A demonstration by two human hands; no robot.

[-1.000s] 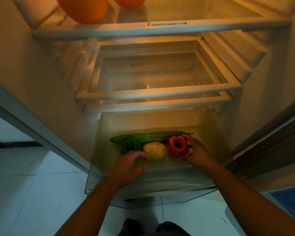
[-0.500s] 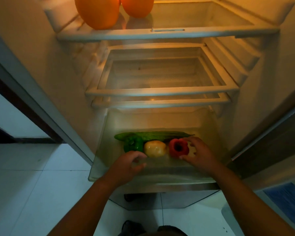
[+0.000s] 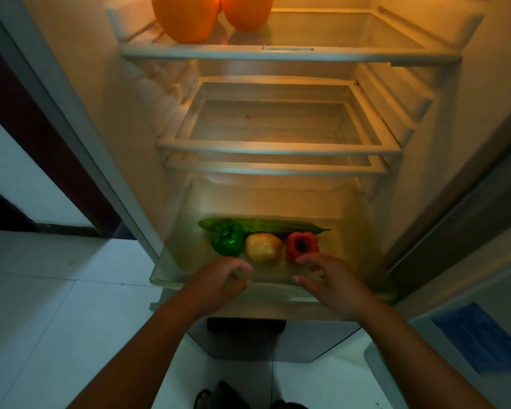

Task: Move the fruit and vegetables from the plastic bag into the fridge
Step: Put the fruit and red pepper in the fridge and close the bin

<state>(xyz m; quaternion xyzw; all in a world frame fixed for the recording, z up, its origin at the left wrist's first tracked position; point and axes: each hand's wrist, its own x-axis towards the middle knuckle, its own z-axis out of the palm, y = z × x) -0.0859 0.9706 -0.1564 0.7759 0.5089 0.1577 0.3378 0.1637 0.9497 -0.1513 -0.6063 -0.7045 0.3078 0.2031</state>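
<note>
Both hands, left hand [image 3: 219,280] and right hand [image 3: 332,280], have drawn back empty and half-open from the glossy red bell pepper [image 3: 302,245] to the clear plastic crisper drawer [image 3: 171,261], likely to push it shut.

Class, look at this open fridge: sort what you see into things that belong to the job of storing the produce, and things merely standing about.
Belonging to the job:
- long green cucumber
- green bell pepper
- yellow bell pepper
- red bell pepper
- clear plastic crisper drawer
- left hand
- right hand
- two large orange fruits

Standing about:
- bare wire-framed middle shelf
- white floor tiles
</note>
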